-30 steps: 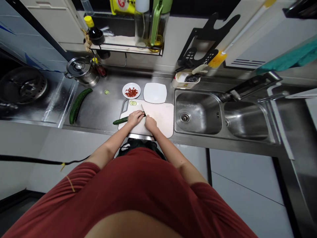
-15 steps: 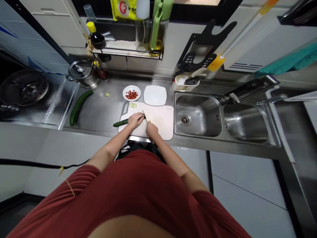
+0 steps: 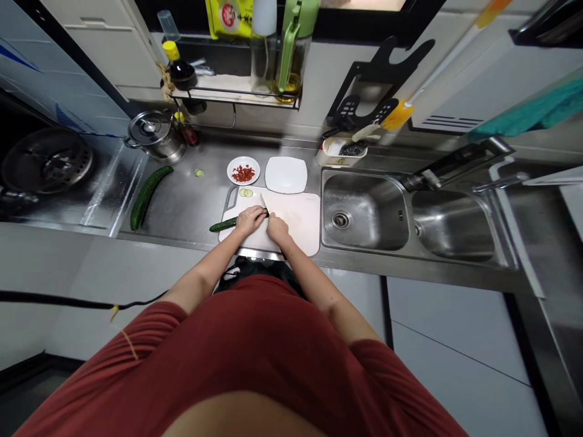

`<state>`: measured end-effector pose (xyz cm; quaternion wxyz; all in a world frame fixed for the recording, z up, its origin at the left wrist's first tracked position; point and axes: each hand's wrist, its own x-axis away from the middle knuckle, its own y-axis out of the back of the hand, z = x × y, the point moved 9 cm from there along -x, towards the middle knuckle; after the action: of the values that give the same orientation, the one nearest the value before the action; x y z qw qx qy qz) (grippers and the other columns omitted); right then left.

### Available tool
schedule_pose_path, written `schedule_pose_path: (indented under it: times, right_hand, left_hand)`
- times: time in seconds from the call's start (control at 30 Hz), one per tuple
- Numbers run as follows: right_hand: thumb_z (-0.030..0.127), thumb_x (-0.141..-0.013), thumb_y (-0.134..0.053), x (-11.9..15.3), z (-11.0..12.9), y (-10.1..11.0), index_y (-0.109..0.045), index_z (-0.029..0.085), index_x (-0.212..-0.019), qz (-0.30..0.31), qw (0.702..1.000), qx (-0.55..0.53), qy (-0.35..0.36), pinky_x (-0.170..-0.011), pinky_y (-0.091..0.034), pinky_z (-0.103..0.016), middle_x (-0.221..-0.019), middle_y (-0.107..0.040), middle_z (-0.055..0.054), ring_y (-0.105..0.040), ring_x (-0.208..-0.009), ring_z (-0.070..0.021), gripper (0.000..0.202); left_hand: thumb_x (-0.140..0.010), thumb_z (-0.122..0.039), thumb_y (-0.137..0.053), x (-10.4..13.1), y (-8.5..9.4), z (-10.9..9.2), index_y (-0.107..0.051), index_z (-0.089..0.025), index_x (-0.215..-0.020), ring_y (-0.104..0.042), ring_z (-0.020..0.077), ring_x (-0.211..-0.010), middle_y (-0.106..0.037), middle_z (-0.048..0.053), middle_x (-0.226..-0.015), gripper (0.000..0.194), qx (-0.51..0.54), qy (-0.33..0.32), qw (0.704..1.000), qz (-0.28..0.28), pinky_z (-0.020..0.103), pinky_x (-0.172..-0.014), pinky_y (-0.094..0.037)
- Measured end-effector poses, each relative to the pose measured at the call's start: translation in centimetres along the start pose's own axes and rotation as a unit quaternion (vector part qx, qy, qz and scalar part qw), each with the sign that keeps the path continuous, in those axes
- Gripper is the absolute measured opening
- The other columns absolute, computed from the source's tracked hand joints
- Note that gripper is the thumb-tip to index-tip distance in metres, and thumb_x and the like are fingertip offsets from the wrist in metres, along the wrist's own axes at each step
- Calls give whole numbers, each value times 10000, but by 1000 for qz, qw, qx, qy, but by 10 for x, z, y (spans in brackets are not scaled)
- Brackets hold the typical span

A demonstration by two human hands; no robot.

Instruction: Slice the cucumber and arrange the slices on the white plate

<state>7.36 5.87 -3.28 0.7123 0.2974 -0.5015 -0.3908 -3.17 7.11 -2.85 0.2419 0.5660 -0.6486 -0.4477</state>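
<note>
My left hand (image 3: 249, 219) presses down on a cucumber (image 3: 221, 225) that lies across the left part of a white cutting board (image 3: 296, 215). Its green end sticks out past the board's left edge. My right hand (image 3: 276, 229) grips a knife (image 3: 263, 204) whose blade stands on the cucumber just beside my left fingers. Two thin cucumber slices (image 3: 246, 193) rest at the board's far left corner.
A whole cucumber (image 3: 147, 195) and one loose slice (image 3: 198, 173) lie on the steel counter to the left, near a lidded pot (image 3: 152, 133). Behind the board sit a small plate of red pieces (image 3: 243, 170) and a square white plate (image 3: 286, 175). A double sink (image 3: 364, 209) is at right.
The knife blade has shifted slightly left along the cucumber and my right hand moved a little closer to my left. The cucumber stays under my left hand.
</note>
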Motion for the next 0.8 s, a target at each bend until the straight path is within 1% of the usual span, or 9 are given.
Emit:
schedule_pose_path:
  times: [0.3, 0.4, 0.53, 0.8]
  right_hand:
    - [65, -894, -397, 28, -14, -9, -470, 110, -1181, 23, 1000, 14, -16, -796, -482, -319, -1070, -665, -179, -651, -1016, -255, 300]
    - [62, -897, -393, 32, -16, -11, -467, 113, -1180, 28, 999, 14, -18, -796, -479, -311, -1061, -665, -179, -653, -1009, -248, 296]
    - [66, -899, -398, 26, -14, -10, -468, 116, -1177, 23, 999, 11, -19, -800, -477, -311, -1075, -662, -175, -651, -1011, -249, 291]
    - [97, -933, -381, -1, -3, -4, -460, 123, -1198, 6, 1000, -1, -4, -824, -470, -300, -1110, -656, -157, -637, -1044, -230, 278]
  left_hand:
    - [-951, -375, -463, -1, 2, -2, -684, -244, -1067, -615, 183, -1019, -674, 46, -1121, 282, 2, 0, 1000, -2, 301, -878, -480]
    - [-948, -370, -469, -1, 3, -3, -683, -242, -1064, -615, 182, -1025, -675, 48, -1118, 275, 6, -2, 1000, -3, 302, -886, -479]
    - [-948, -364, -469, -1, 3, -4, -683, -243, -1056, -619, 181, -1017, -678, 46, -1111, 269, 9, -2, 1000, -5, 301, -885, -481]
    - [-948, -369, -464, 0, 1, -2, -687, -250, -1043, -613, 185, -1023, -675, 38, -1119, 270, 1, 0, 1000, -4, 302, -883, -478]
